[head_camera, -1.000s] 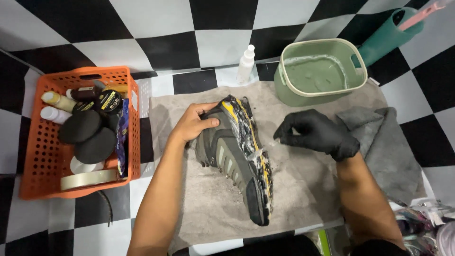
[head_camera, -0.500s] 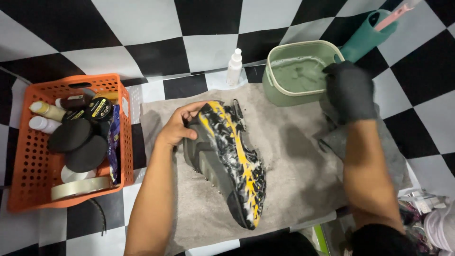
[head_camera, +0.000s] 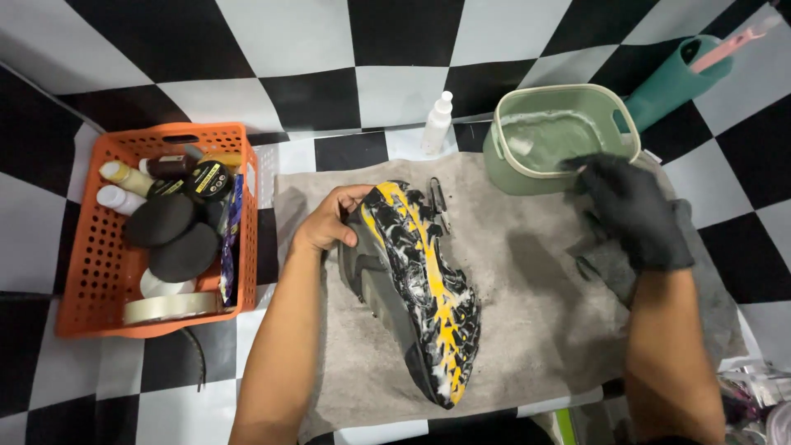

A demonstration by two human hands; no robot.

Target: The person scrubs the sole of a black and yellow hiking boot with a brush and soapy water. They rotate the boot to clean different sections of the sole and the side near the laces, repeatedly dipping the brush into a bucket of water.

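Note:
A dark shoe lies on its side on a grey towel, with its black and yellow sole turned up and covered in white suds. My bare left hand grips the shoe at its far end. My right hand, in a black glove, hovers at the near right rim of a green basin of cloudy water. Its fingers curl downward, and whatever they hold is hidden.
An orange basket at the left holds bottles, tins, dark round pads and a tape roll. A white bottle stands behind the shoe. A dark grey cloth lies under my right forearm. A teal holder sits far right on the checkered floor.
My left hand has rolled the shoe so the soapy sole faces up. My right hand left the shoe, reached to the basin and has drawn back slightly to its near rim.

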